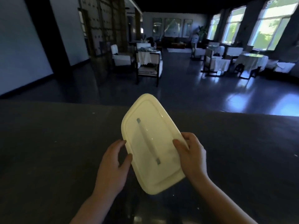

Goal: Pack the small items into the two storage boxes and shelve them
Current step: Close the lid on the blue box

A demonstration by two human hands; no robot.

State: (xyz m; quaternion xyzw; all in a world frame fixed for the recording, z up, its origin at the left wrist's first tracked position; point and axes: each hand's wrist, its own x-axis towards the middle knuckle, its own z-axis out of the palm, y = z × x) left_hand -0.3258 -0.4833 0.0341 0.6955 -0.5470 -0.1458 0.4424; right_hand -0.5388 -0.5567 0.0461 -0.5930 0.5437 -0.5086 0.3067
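Single head-worn wide-angle view, angled forward and down. Close in the foreground: both hands and the dark counter [48, 143]. Beyond its far edge the view runs across a dim dining room to bright windows [273, 23] at right.

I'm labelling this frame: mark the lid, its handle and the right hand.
lid [163, 126]: head view, flat top.
handle [148, 141]: head view, middle of bar.
right hand [192, 157]: head view, back of hand.

The cream lid [151, 143] hides both hands' fingers beneath it; the far tables [252, 61] blur beyond reading.
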